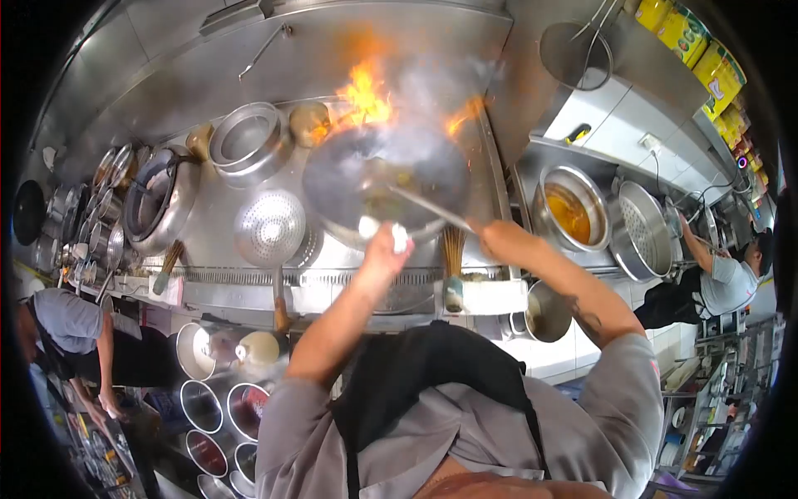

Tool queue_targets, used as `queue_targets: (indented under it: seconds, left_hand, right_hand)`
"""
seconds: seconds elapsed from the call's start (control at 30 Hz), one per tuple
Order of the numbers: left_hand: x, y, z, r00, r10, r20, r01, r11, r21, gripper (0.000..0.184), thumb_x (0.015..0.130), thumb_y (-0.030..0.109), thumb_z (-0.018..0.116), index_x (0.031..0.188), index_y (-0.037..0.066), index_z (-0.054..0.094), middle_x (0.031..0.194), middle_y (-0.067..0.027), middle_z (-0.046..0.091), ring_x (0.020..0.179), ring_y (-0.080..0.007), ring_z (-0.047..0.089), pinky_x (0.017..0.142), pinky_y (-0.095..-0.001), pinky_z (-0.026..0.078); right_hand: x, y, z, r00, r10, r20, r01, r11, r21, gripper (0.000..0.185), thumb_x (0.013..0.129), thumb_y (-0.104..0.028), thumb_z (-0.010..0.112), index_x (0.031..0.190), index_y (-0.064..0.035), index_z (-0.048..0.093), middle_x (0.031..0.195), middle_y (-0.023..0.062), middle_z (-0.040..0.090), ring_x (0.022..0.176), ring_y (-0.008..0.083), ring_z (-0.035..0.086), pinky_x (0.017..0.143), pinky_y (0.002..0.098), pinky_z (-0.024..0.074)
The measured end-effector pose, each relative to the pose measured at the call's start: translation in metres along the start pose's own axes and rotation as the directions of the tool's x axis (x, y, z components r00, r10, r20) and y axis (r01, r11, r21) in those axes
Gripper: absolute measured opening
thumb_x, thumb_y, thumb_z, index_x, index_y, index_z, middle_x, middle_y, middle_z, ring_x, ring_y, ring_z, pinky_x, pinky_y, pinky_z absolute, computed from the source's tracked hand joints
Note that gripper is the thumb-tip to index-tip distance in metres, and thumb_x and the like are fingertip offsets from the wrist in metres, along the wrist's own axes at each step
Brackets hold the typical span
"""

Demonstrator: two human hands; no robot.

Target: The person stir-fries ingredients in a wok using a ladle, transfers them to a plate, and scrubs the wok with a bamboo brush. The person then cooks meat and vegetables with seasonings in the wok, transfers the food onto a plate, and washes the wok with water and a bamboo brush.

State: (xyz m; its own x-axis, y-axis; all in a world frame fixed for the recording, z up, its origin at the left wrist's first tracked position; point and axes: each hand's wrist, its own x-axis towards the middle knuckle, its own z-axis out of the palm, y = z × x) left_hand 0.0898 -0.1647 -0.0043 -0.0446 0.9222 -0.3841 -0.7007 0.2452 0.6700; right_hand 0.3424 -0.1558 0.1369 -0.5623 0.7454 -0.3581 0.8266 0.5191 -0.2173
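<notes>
A large dark wok (324,179) sits over the burner, with smoke rising from it and food I cannot make out inside. My left hand (384,251) is closed on a white cloth (400,239) at the wok's near rim. The hand hides whatever part of the wok lies beneath the cloth. My right hand (502,242) grips the long handle of a cooking utensil (428,206). Its far end reaches into the smoky wok, so I cannot tell whether it is a ladle or a spatula.
Flames (366,96) leap behind the wok. Left of it lie a perforated strainer (270,226) and stacked metal bowls (249,137). A bamboo brush (454,258) stands near my right hand. On the right is a pot of orange liquid (568,214). Co-workers (731,283) stand on both sides.
</notes>
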Motion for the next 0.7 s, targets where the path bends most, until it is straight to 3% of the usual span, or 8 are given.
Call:
queue_targets:
  seconds: [0.03,0.07,0.17,0.23,0.3,0.47,0.57,0.7]
  left_hand:
    - [0.019,-0.015,-0.025,0.964,0.249,0.090,-0.264,0.930,0.254,0.010,0.098,0.022,0.048,0.102,0.015,0.053,0.087,-0.0047,0.057,0.076,-0.0166,0.054,0.061,-0.0352,0.049]
    - [0.031,-0.002,-0.016,0.995,-0.100,0.013,0.101,0.970,-0.222,0.010,0.098,0.023,0.048,0.103,0.015,0.053,0.087,-0.0052,0.057,0.077,-0.0172,0.053,0.061,-0.0352,0.049]
    - [-0.045,0.033,0.045,0.949,-0.266,-0.168,0.224,0.947,-0.231,0.012,0.095,0.019,0.048,0.103,0.010,0.050,0.091,-0.0056,0.057,0.077,-0.0203,0.053,0.060,-0.0336,0.047]
    - [0.002,-0.006,-0.004,0.973,0.213,0.086,-0.229,0.920,0.319,0.012,0.095,0.020,0.049,0.103,0.010,0.051,0.090,-0.0059,0.058,0.077,-0.0189,0.054,0.059,-0.0328,0.046]
    - [0.015,0.013,0.002,0.993,-0.117,-0.001,0.115,0.974,-0.197,0.012,0.094,0.022,0.051,0.100,0.011,0.052,0.086,-0.0052,0.059,0.074,-0.0167,0.055,0.056,-0.0323,0.047]
    - [-0.030,-0.059,-0.054,0.973,-0.220,0.067,0.230,0.936,-0.268,0.008,0.094,0.022,0.052,0.096,0.014,0.054,0.081,-0.0036,0.059,0.071,-0.0181,0.059,0.056,-0.0346,0.051]
    - [-0.034,-0.054,-0.043,0.947,0.295,0.128,-0.318,0.795,0.516,0.024,0.089,0.023,0.061,0.105,0.007,0.055,0.090,-0.0091,0.061,0.081,-0.0233,0.060,0.069,-0.0362,0.051]
    - [0.002,-0.003,-0.018,0.988,0.149,0.041,-0.154,0.958,0.243,0.029,0.083,0.017,0.066,0.105,0.000,0.056,0.089,-0.0143,0.063,0.082,-0.0266,0.061,0.072,-0.0359,0.050]
  right_hand:
    - [0.005,0.001,0.001,0.999,0.027,-0.025,-0.026,0.999,0.044,0.047,0.086,-0.003,0.044,0.133,-0.0004,0.043,0.085,0.0258,0.063,0.078,0.0400,0.064,0.070,0.0500,0.0502]
    - [-0.001,0.001,0.004,1.000,0.001,-0.031,0.000,1.000,0.014,0.047,0.086,-0.003,0.045,0.133,-0.0007,0.043,0.085,0.0257,0.063,0.078,0.0399,0.064,0.070,0.0503,0.0499]
    - [-0.011,0.004,-0.005,1.000,-0.022,-0.003,0.022,0.999,-0.029,0.045,0.087,-0.006,0.046,0.132,-0.0023,0.045,0.087,0.0255,0.064,0.081,0.0394,0.064,0.071,0.0506,0.0489]
    - [0.003,0.007,-0.007,0.996,-0.063,-0.061,0.064,0.998,0.019,0.054,0.082,-0.004,0.050,0.135,0.0012,0.041,0.084,0.0272,0.063,0.078,0.0412,0.063,0.071,0.0497,0.0495]
    - [0.024,0.010,-0.002,0.992,-0.040,-0.122,0.053,0.994,0.100,0.054,0.082,-0.003,0.052,0.134,0.0019,0.041,0.084,0.0283,0.062,0.081,0.0429,0.063,0.072,0.0496,0.0500]
    - [0.038,0.014,0.007,0.948,-0.021,-0.317,-0.025,0.989,-0.143,0.049,0.083,-0.003,0.051,0.131,0.0040,0.042,0.081,0.0247,0.064,0.074,0.0417,0.064,0.066,0.0495,0.0511]
    - [0.021,0.017,-0.009,0.915,-0.156,-0.372,0.058,0.964,-0.261,0.051,0.082,-0.002,0.050,0.132,0.0049,0.043,0.076,0.0233,0.064,0.069,0.0406,0.064,0.063,0.0492,0.0514]
    - [-0.013,-0.004,-0.018,0.958,-0.149,-0.246,0.117,0.983,-0.142,0.054,0.081,-0.003,0.051,0.134,0.0052,0.044,0.072,0.0228,0.063,0.067,0.0397,0.064,0.063,0.0480,0.0513]
